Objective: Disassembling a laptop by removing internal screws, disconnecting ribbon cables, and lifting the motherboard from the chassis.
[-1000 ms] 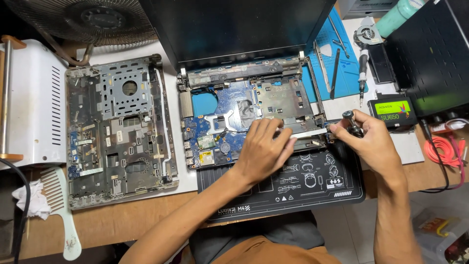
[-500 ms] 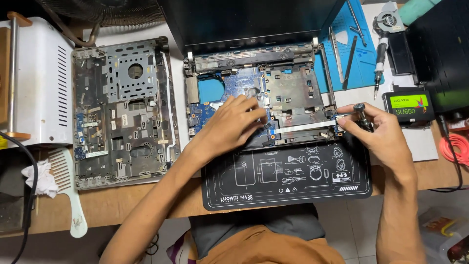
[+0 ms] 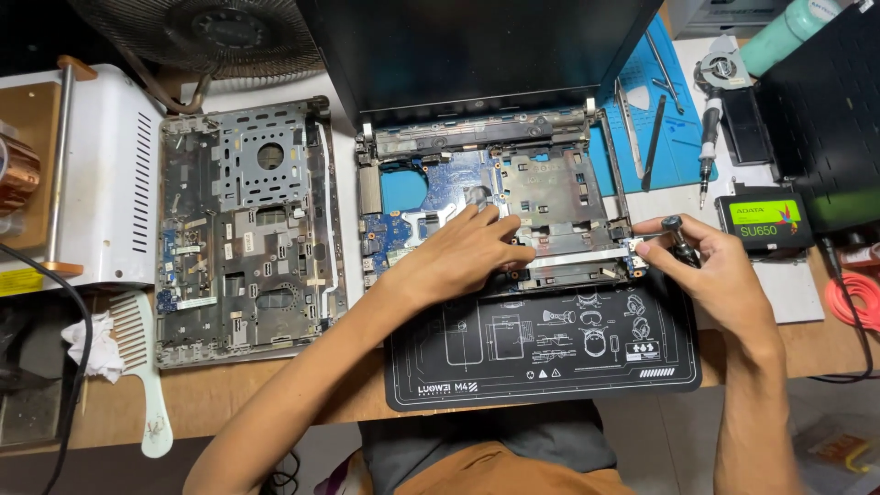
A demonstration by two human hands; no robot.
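Observation:
An opened laptop base [image 3: 550, 183] with a blue motherboard [image 3: 412, 188] exposed lies in front of me, its dark screen [image 3: 477, 46] tilted up behind. My left hand [image 3: 463, 252] rests flat on the board's middle, fingers pressing near a silver bar [image 3: 573, 258]. My right hand [image 3: 706, 266] grips a small black screwdriver [image 3: 676, 236], its tip at the base's front right corner [image 3: 634, 261]. A black work mat [image 3: 550, 353] lies under the laptop's front edge.
The removed palmrest frame [image 3: 243, 229] lies to the left beside a white box [image 3: 101, 174]. A green comb [image 3: 147, 367] and crumpled tissue [image 3: 92, 344] sit at the front left. Tools on a blue mat [image 3: 674, 137], a small drive [image 3: 765, 220], a fan [image 3: 211, 32] and an orange cable [image 3: 848, 307] surround the area.
The view has shifted slightly. My left hand has settled a little lower on the board, and my right hand still holds the screwdriver at the front right corner.

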